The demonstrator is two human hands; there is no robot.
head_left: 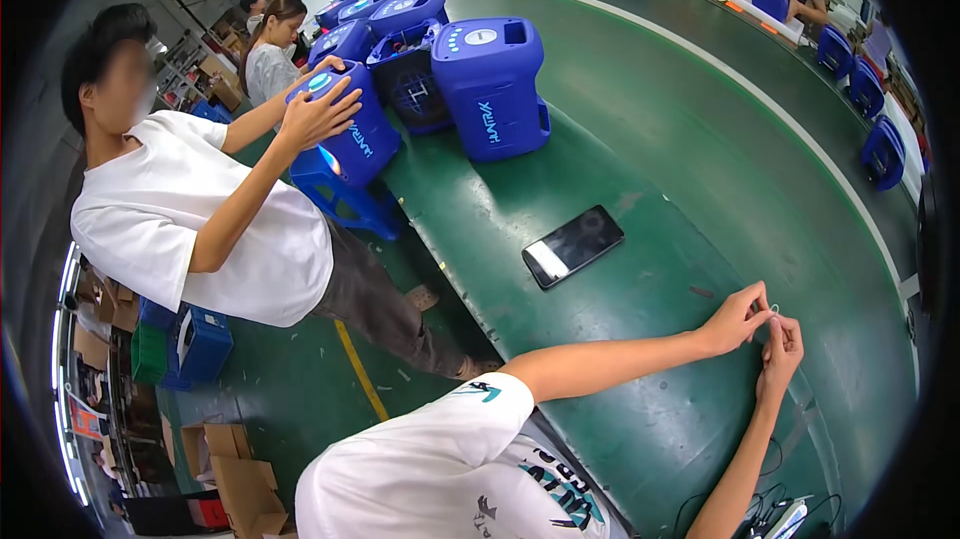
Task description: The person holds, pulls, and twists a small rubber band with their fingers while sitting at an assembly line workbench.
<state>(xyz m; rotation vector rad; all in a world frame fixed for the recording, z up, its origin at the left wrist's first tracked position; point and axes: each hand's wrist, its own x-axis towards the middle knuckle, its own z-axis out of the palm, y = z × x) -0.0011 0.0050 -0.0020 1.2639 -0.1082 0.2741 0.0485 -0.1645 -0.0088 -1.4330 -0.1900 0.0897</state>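
Green desk (660, 289) fills the frame's centre, where, toward the right, the left hand (738, 322) and right hand (781, 351) pinch a small white loop (776, 308), apparently fine handling that next calls for a steady grip.

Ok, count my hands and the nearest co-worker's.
4: your left hand and right hand, together over the green table, a thin pale loop at their fingertips; the co-worker's near hand and far hand, on a blue case, upper left.
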